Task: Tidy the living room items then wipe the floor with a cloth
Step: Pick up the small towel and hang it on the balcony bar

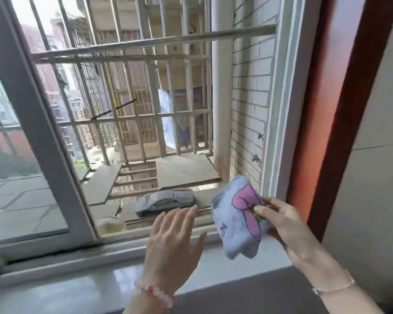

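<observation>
So the pale blue cloth (236, 225) with the pink print is pinched in the right hand (288, 225), held up over the windowsill (247, 252). The left hand (173, 241) is spread flat with nothing gripped, just short of a grey toy car (166, 201) parked in the window track.

cloth (236, 225): pale blue, pink bow print | toy car (166, 201): grey | bracelet (154, 291): pink beads
</observation>
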`<state>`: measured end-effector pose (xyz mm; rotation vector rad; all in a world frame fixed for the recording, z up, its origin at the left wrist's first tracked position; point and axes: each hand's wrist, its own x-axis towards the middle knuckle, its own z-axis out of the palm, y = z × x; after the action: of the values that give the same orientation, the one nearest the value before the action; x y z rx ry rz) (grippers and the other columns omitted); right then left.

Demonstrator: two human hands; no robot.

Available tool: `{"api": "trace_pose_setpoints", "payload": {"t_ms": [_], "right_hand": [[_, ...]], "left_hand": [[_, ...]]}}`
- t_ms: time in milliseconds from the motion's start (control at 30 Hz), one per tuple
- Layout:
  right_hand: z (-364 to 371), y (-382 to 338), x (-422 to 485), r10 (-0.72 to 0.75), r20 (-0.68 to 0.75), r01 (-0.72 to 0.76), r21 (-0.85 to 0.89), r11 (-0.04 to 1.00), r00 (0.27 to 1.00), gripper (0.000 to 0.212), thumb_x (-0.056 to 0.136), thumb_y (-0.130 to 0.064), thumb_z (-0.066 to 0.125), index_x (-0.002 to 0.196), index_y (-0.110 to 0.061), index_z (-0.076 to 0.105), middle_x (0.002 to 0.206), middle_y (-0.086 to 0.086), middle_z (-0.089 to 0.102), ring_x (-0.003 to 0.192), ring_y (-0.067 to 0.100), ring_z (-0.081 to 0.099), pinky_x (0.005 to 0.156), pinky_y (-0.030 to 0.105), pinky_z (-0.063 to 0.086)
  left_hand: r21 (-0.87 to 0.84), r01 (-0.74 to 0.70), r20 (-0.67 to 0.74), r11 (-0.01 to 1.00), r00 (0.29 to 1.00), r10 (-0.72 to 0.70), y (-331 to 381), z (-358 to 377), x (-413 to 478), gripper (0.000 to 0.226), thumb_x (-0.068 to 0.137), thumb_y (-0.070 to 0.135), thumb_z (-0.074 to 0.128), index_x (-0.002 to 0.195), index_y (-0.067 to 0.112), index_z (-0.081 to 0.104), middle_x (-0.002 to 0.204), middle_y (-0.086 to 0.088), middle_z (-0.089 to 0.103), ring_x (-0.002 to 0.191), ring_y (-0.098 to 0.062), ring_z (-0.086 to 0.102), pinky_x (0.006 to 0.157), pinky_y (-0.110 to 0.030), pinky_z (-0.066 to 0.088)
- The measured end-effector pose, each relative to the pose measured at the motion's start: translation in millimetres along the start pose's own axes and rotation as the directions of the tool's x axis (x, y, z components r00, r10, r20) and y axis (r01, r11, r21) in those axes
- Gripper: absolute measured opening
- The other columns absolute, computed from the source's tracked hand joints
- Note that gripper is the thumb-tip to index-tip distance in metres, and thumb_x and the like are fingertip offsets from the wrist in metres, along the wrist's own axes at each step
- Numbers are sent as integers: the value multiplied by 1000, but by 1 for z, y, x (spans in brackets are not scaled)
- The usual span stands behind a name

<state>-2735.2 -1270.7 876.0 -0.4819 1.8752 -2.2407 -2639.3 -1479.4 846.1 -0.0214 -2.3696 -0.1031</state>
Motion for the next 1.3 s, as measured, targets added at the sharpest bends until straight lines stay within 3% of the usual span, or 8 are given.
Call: {"api": "trace_pose_setpoints", "payload": {"t_ms": [133,333,500,767,867,1033,1200,1300], "right_hand": [[13,1,64,13,18,-14,36,999,1000,20,88,-1,54,86,-14,69,73,0,70,57,7,62,46,15,47],[27,-6,147,10,71,-15,70,997,997,18,87,-5,55,102,-7,65,81,6,70,65,14,64,53,22,51],[33,-9,209,-9,123,-4,102,995,992,16,87,-5,55,96,-11,67,75,2,71,59,11,63,52,20,51],[37,9,277,79,240,-133,217,967,967,14,85,-8,56,94,-6,67,75,9,68,58,17,60,50,22,50],[37,12,290,99,323,-178,224,958,941,32,72,-17,65,99,0,66,85,17,65,68,25,61,55,26,50],[39,12,305,124,391,-247,280,928,912,52,66,-28,75,108,0,65,99,18,62,86,27,60,73,36,48],[43,7,319,153,416,-268,233,935,896,59,50,-39,85,97,-9,69,93,16,57,85,27,53,74,38,42],[46,6,325,176,330,-243,174,954,927,68,54,-40,83,106,0,65,104,21,51,95,31,44,76,38,42]], "left_hand": [[-21,-13,-48,1000,999,12,-32,22,38,46,84,42,45,121,16,53,110,1,63,101,-19,53,90,-33,38],[19,-16,-65,1000,998,17,-68,48,88,53,85,46,43,124,12,56,112,0,64,102,-18,53,93,-31,37],[42,27,-11,999,1000,-26,-87,72,129,54,86,49,40,127,16,55,115,2,63,105,-17,57,97,-29,33],[55,-11,56,998,998,8,-122,113,170,68,79,54,52,137,20,41,133,2,52,120,-14,45,102,-36,38],[24,-25,94,999,995,23,-141,121,189,81,74,64,49,143,25,30,145,4,38,130,-15,35,108,-39,33],[-167,-217,92,962,968,234,-140,131,209,92,66,69,60,143,30,28,149,9,30,138,-11,25,113,-35,25],[-320,-270,-126,908,962,241,-138,134,222,48,81,34,64,125,15,55,128,3,55,121,-11,49,102,-31,39],[-414,-218,-126,884,975,181,-145,127,231,28,85,25,59,108,12,66,106,5,66,102,-8,59,88,-29,49]]}}
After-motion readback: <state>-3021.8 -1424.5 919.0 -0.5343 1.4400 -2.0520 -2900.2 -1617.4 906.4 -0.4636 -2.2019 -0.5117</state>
